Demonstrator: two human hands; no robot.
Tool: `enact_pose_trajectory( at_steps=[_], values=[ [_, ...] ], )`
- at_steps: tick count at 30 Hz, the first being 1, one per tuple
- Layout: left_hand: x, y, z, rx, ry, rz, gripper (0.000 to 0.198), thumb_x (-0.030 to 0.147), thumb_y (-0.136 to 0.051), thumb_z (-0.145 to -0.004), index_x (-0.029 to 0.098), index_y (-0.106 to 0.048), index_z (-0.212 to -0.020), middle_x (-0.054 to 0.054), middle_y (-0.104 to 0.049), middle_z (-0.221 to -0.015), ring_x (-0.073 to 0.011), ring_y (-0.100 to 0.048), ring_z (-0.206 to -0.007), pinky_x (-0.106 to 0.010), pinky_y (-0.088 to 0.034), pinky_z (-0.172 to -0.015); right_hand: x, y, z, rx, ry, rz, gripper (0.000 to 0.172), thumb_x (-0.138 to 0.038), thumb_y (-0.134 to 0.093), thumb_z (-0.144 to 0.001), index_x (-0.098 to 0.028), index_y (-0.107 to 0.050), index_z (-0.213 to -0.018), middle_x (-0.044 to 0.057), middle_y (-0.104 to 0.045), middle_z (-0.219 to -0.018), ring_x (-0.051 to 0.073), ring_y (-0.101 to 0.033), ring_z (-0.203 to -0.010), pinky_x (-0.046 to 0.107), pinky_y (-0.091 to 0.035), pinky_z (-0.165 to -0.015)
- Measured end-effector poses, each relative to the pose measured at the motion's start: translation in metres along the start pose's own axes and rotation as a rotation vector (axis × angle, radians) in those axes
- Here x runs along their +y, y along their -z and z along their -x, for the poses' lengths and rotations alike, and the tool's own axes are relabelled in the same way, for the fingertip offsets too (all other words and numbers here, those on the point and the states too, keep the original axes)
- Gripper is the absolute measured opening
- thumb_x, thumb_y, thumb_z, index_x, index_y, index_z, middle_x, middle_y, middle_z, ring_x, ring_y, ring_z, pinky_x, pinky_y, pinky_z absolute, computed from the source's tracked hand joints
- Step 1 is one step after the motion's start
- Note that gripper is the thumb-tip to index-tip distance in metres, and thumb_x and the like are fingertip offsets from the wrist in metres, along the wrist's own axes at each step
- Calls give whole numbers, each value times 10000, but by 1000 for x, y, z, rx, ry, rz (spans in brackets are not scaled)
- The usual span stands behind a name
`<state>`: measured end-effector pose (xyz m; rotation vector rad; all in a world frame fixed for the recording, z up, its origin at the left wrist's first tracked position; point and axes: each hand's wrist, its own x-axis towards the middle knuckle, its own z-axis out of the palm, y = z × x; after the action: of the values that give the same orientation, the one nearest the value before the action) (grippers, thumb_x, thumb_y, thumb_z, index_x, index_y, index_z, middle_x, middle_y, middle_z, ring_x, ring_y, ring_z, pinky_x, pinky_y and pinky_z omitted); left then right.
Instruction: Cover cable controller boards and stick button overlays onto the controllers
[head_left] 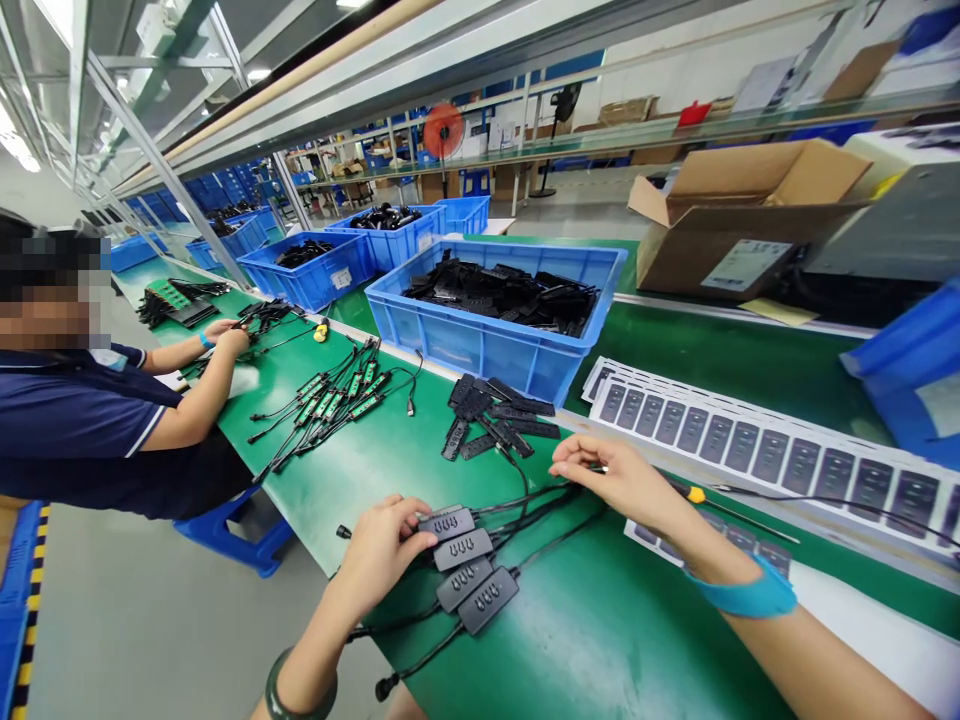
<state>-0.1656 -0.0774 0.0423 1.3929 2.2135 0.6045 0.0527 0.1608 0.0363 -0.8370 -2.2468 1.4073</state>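
Observation:
My left hand (388, 548) pinches the end of a black inline controller box (448, 524) with three printed symbols, at the top of a short stack. Three more such boxes (487, 598) lie below it on the green bench, each with a cable running out at both ends. My right hand (604, 472) is closed, thumb against fingers, just above the black cables (536, 497) that run from the boxes. Whatever lies between those fingertips is too small to make out. A blue band (750, 590) circles the right wrist.
Loose black covers (491, 415) lie before a blue bin (480, 325) full of black parts. Cabled green circuit boards (330, 400) are to the left. Label sheets (739, 445), a screwdriver (697, 495) and a carton (739, 225) are to the right. A co-worker (97, 420) sits at left.

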Motion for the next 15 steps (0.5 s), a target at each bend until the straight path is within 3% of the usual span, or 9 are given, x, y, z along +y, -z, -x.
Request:
enact_pose_trajectory(
  at_steps=[3, 7, 11, 15],
  values=[
    [-5, 2, -4, 1, -43, -111, 191, 375, -599, -875, 255, -728, -947, -59, -688, -904, -228, -654, -814, -302, -469, -706, 9, 3, -5, -116, 31, 342, 260, -426, -583, -846, -223, -707, -741, 28, -715, -692, 213, -651, -676, 326, -446, -648],
    [-24, 14, -28, 183, -36, -296, 232, 362, -560, -907, 219, -694, -1031, -76, -665, -933, -230, -646, -825, -330, -483, -761, 10, -10, -26, -74, 133, 722, 162, -293, -578, -885, -232, -692, -787, 23, -718, -788, 217, -663, -765, 316, -443, -701],
    [-52, 28, -68, 351, 76, -394, 262, 248, -591, -873, 144, -596, -1114, -139, -607, -1030, -296, -604, -984, -408, -478, -857, 11, -33, -48, -24, 167, 812, 80, -196, -600, -869, -173, -641, -934, 96, -680, -967, 235, -660, -853, 310, -461, -719],
    [-78, 41, -100, 508, 193, -451, 245, 171, -534, -880, 101, -528, -1115, -188, -539, -1108, -316, -563, -1069, -434, -464, -893, 16, -46, -53, 0, 168, 881, 108, -134, -582, -858, -149, -621, -957, 126, -670, -960, 265, -671, -848, 317, -469, -683]
  ],
)
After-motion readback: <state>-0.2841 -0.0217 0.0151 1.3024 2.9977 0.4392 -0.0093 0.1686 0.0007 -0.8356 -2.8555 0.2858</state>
